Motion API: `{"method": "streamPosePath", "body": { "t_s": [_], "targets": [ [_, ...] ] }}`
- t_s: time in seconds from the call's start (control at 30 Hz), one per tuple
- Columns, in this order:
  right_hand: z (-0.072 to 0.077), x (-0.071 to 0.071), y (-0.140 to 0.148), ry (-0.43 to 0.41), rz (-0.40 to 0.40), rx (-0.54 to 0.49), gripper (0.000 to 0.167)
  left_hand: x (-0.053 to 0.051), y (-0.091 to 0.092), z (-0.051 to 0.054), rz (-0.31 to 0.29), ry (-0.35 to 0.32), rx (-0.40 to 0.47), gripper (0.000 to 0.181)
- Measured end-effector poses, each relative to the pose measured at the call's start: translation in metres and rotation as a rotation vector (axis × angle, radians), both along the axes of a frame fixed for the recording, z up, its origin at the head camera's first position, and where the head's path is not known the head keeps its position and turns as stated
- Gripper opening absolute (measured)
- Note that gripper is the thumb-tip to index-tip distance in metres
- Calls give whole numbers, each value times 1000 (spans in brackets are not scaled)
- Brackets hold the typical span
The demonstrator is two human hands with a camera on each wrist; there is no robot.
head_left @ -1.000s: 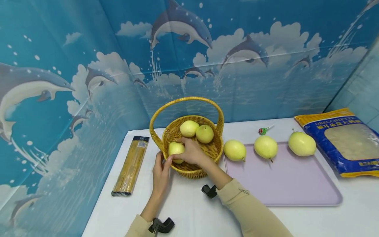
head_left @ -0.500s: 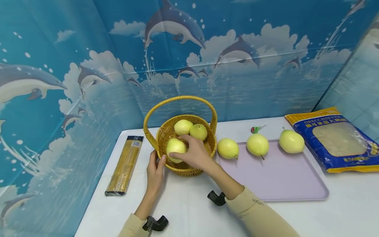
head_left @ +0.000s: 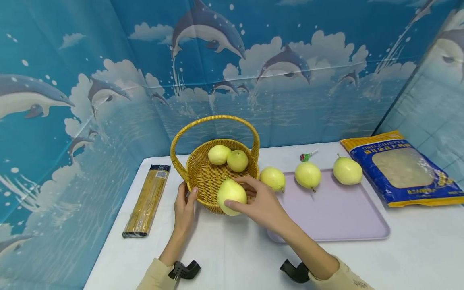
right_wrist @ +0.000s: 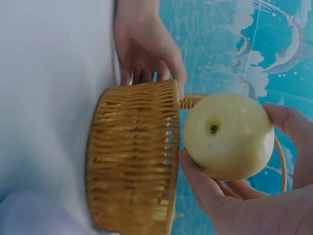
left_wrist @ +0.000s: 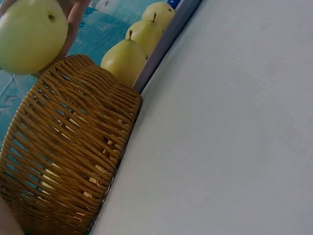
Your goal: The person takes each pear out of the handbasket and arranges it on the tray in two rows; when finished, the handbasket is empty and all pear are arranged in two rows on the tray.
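My right hand (head_left: 266,203) grips a pale yellow-green pear (head_left: 231,197) between thumb and fingers, above the front rim of the woven basket (head_left: 204,181). In the right wrist view this pear (right_wrist: 230,137) shows its dimpled end, clear of the basket wall (right_wrist: 134,156). At the basket's left side, my left hand (head_left: 185,211) holds the rim, thumb over the edge and fingers outside. Two more pears lie inside at the back, a paler one (head_left: 219,154) and a greener one (head_left: 237,161). The basket's tall handle (head_left: 214,117) stands upright.
Right of the basket is a lilac tray (head_left: 326,221); along its back edge sit three pears, left (head_left: 272,179), middle (head_left: 307,175) and right (head_left: 347,170). Behind them lies a lollipop (head_left: 306,156). A pasta bag (head_left: 406,167) is far right, a packet of thin sticks (head_left: 148,201) left.
The right hand has lifted the pear out of the basket's left part and brought it toward the front right. The left hand stays at the rim. The head view has shifted slightly.
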State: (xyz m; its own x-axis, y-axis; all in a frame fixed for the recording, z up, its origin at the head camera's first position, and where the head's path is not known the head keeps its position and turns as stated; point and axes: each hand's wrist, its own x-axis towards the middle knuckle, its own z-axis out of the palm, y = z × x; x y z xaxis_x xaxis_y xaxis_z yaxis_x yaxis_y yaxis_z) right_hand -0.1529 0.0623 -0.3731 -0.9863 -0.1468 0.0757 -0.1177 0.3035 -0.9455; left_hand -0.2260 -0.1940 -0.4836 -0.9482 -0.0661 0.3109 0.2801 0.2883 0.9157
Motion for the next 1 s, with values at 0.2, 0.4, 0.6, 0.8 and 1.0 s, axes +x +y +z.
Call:
{"method": "streamPosePath", "body": {
  "t_s": [0.2, 0.4, 0.6, 0.8, 1.0],
  "targets": [
    [-6, 23, 33, -56, -15, 26, 63, 0, 1, -2, 1, -15, 15, 51],
    [-15, 40, 67, -99, -41, 100, 65, 0, 2, -1, 3, -19, 9, 52],
    [-31, 44, 86, -137, -72, 211, 66, 1, 0, 0, -9, -21, 13, 53],
    [-43, 45, 91, -151, -93, 244, 67, 2, -1, 1, 1, -25, 4, 53],
    [-51, 46, 94, -158, -121, 264, 64, 0, 0, -1, 5, -17, -9, 52]
  ]
}}
